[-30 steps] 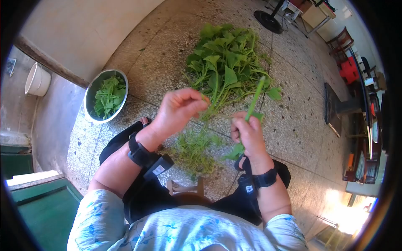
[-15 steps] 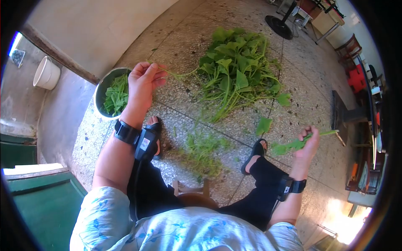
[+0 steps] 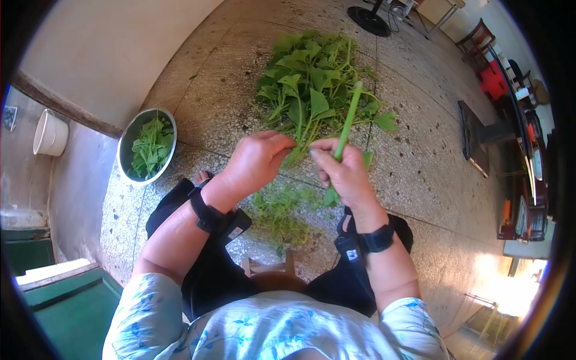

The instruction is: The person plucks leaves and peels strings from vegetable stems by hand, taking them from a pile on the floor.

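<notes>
1 stalk (image 3: 348,123) in right hand (image 3: 348,175); left hand (image 3: 257,158) near 1 leafy heap (image 3: 309,84).

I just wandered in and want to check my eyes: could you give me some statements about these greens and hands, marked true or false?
1. The right hand holds a thick green stem. True.
2. The basin of greens stands on the person's right. False: it stands on the left.
3. The big leafy pile lies on the speckled floor. True.
4. The left hand is inside the basin. False: it is out in front, near the right hand.
5. The bucket by the wall is red. False: it is white.
</notes>
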Available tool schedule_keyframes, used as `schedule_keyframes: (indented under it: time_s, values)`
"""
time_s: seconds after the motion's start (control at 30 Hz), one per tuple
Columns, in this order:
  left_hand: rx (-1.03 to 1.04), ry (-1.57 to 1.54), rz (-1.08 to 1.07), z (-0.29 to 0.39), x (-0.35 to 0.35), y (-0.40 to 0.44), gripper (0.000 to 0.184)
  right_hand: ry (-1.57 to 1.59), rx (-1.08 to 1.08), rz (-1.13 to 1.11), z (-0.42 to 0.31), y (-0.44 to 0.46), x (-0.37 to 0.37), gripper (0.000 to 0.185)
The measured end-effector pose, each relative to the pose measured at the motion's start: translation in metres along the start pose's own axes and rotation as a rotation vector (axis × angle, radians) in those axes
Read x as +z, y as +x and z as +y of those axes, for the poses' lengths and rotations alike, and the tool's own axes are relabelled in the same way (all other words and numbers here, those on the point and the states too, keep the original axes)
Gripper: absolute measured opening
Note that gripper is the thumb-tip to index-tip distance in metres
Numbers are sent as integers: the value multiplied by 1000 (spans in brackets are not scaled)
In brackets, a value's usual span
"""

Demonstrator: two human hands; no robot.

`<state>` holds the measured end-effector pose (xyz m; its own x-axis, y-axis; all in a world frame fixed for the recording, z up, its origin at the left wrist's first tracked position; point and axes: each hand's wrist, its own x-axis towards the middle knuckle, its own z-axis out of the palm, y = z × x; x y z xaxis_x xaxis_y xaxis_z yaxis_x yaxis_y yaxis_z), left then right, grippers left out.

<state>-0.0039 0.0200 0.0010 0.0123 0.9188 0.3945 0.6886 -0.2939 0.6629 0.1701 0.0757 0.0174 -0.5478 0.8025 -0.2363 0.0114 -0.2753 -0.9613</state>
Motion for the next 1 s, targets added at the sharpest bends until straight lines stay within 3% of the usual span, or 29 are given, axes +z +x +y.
schedule_keyframes:
  time_s: [0.1,0.37,0.43,0.53,0.63,0.7,0.77,0.87,1.0]
  values:
    - [112,172,-35,4,2,-1,13,-8,20,-13,4,1,3,12]
    - [46,55,-36,12,11,-3,13,-132,-2,-23,5,1,0,11]
    - [-24,-43,16,9,12,-4,12,100,35,-32,3,0,0,10]
    - [38,-45,5,7,12,-3,12,173,50,-64,0,-2,2,9]
    - [-106,-229,49,12,12,-3,10,117,65,-31,8,1,2,8]
    - [-369,-568,70,7,10,-3,7,138,82,21,6,0,1,8]
    - [-377,-643,40,1,1,1,7,153,102,70,4,1,-7,8]
    - [-523,-1045,71,-11,-8,1,7,158,-5,102,5,3,-23,8]
    - [-566,-1234,81,-16,-9,0,6,6,4,39,3,3,-16,10]
